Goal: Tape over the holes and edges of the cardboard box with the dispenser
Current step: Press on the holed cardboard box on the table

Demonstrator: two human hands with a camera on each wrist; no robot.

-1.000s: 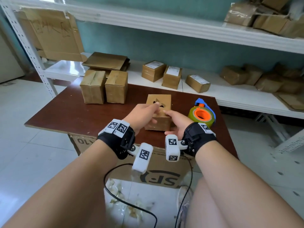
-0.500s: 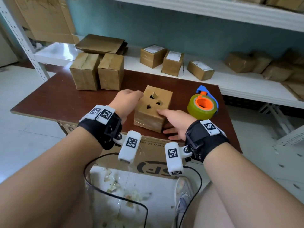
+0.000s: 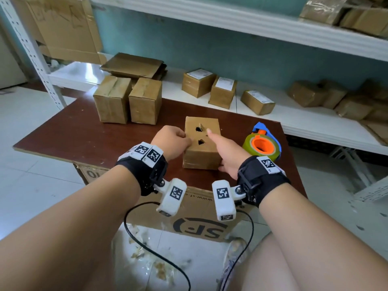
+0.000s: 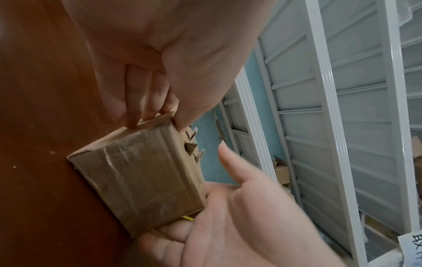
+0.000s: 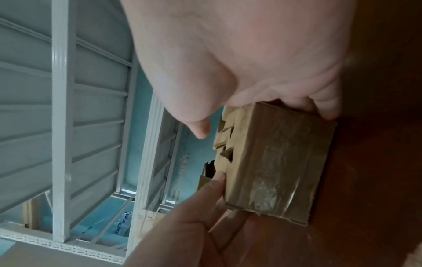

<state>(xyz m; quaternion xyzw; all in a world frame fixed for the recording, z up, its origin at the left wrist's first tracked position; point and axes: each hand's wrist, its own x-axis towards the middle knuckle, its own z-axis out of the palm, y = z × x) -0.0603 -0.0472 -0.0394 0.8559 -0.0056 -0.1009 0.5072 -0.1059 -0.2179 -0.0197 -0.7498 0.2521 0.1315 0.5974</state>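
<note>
A small cardboard box (image 3: pixel 200 153) with torn triangular holes (image 3: pixel 200 141) in its top stands on the brown table (image 3: pixel 73 133). My left hand (image 3: pixel 172 141) grips its left side, thumb on the top edge (image 4: pixel 180 124). My right hand (image 3: pixel 225 151) lies along the right side with straight fingers (image 4: pixel 173 233), its thumb (image 5: pixel 200 130) lifted clear above the holes. Glossy tape covers the box's near face (image 4: pixel 137 180). The tape dispenser (image 3: pixel 261 144), orange core and blue handle, sits on the table just right of my right hand; nobody holds it.
Two taped cartons (image 3: pixel 128 100) stand at the table's back left. A white shelf (image 3: pixel 304 122) behind carries several small parcels (image 3: pixel 222 91). A large carton (image 3: pixel 199 223) sits under the table's near edge, and a black cable (image 3: pixel 147 248) hangs by my knees.
The box has turned from skewed to square with me. My right hand has slid from the front corner to the right side and raised its thumb. My left hand still grips the left side.
</note>
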